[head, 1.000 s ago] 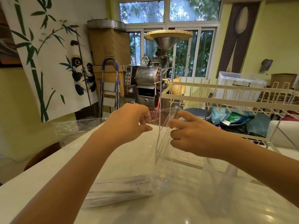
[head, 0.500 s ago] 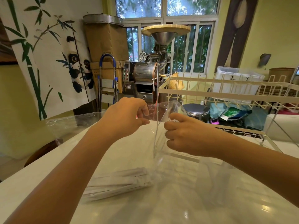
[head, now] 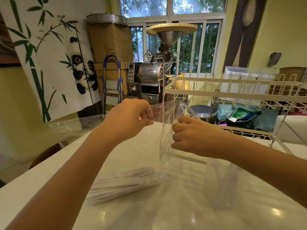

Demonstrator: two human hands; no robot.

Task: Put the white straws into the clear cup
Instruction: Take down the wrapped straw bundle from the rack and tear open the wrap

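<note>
A bundle of white paper-wrapped straws (head: 123, 185) lies flat on the white table (head: 166, 216), seemingly inside a large clear plastic bag (head: 167, 123). Both hands hold the bag's upper edge above the table. My left hand (head: 131, 118) pinches the left side of that edge between thumb and fingers. My right hand (head: 191, 135) is closed on the right side, a short gap away. A faint upright clear shape (head: 222, 181), possibly the clear cup, shows blurred through the plastic under my right forearm.
A white wire dish rack (head: 232, 93) stands on the table's right side, just behind my right hand. More crumpled clear plastic (head: 74, 125) lies at the far left edge. A metal machine (head: 151, 75) and a step ladder (head: 111, 83) stand beyond the table.
Both hands keep their hold on the plastic edge. My right index finger has curled in tighter. The straws have not moved.
</note>
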